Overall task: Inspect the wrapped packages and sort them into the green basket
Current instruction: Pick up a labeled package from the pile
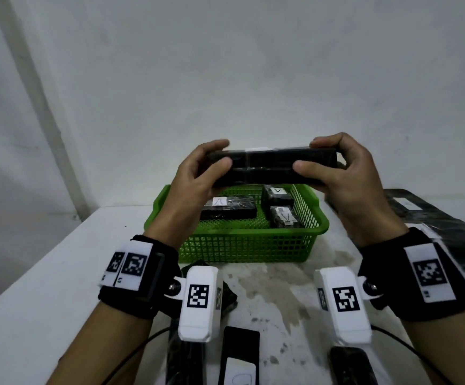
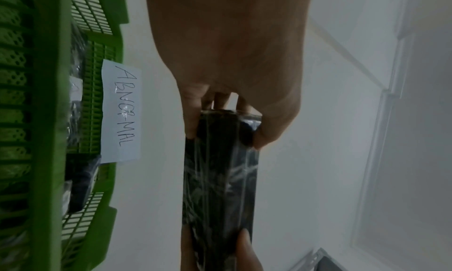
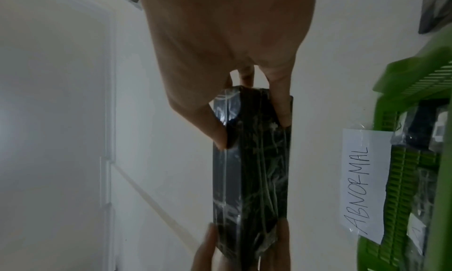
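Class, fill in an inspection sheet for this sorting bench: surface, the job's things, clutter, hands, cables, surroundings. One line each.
Surface: white table, stained grey patches near the front.
Job's things: long black wrapped package held up over the green basket; three wrapped packages lie inside it; a paper label reading ABNORMAL hangs on its outer wall.
Clutter: more black packages at the near edge; flat black packages to the right.
Hands: left hand and right hand each grip one end of the held package.
Cables: black cables run from the wrist cameras.
Surroundings: plain white wall.
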Motion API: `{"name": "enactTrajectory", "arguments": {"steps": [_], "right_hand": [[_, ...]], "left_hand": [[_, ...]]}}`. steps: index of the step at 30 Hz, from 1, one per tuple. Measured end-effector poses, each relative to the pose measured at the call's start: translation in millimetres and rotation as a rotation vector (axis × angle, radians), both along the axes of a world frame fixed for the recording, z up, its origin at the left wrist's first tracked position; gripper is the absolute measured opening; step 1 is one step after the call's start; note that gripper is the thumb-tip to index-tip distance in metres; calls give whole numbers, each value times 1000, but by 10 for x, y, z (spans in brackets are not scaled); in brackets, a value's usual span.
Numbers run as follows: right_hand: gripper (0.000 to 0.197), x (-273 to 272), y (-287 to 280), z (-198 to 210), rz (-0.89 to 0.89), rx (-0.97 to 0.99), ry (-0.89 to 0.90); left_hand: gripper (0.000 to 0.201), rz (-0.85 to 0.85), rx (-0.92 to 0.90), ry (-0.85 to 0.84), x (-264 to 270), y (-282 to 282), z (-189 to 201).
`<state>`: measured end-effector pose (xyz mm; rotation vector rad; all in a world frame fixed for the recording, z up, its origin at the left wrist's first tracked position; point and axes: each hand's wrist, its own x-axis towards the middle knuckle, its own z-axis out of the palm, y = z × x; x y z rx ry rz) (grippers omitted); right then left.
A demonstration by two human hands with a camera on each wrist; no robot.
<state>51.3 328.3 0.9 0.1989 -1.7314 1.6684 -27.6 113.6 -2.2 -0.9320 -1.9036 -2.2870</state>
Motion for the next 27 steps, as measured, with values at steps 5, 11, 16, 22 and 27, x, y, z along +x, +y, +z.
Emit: {"name": "enactTrajectory", "arguments": {"steps": [5, 11, 16, 22, 27], "right_hand": [[15, 26, -101, 47, 37, -25, 92], [62, -9, -70, -2, 100, -112, -53], [61, 17, -24, 7, 135, -61, 7], [67, 8, 52, 8, 206, -149, -44], [80, 36, 8, -24, -35, 144, -188]], "left_hand": [[45, -165, 42, -199, 22, -26, 43], [59, -146, 41, -105, 30, -8, 43], [52, -204, 78, -122, 59, -37, 32], [74, -605, 172, -290, 69, -193, 50], [46, -286, 27, -57, 123, -24, 63]]}}
